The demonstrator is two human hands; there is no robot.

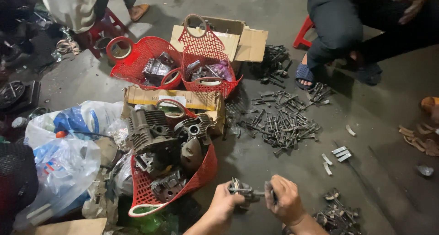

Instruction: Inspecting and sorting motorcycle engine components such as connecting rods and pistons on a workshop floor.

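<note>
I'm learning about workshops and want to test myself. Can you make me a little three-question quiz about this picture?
1. True or false: the left hand and right hand are both holding one small metal part.
2. How many red mesh baskets can you see? A) one B) three C) five
3. Fill in: the nearest red basket is filled with grey metal ______ parts.

Key
1. True. Both hands grip the same small part, low in the picture.
2. B. Two stand by the cardboard box, one lies nearer the hands.
3. Engine. A finned cylinder sits on top. A pile of small metal pieces lies loose on the floor beside it.
</note>
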